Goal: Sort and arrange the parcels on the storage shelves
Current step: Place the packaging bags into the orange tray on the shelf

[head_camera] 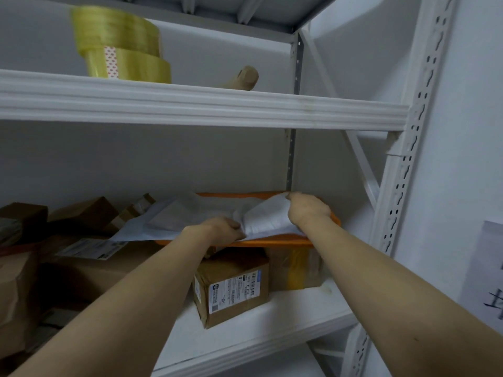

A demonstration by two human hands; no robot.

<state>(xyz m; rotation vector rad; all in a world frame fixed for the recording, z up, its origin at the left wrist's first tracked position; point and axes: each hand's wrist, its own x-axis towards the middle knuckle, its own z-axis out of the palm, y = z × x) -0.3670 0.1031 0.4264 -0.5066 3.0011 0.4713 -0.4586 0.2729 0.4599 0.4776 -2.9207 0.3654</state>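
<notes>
The left hand [217,229] and right hand [309,210] each have a pinching grip on the white mailer [268,220], which lies on an orange parcel [272,242] atop boxes [234,287] on the middle shelf [294,314]. Placement seems underway; next, square it and release.

A parcel storeroom: white metal shelving [201,104] stacked with labelled cartons [231,287] and tape rolls [119,47]

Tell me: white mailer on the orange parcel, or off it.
On it: white soft mailer lies across flat orange parcel; left hand and right hand hold its edges.
</notes>
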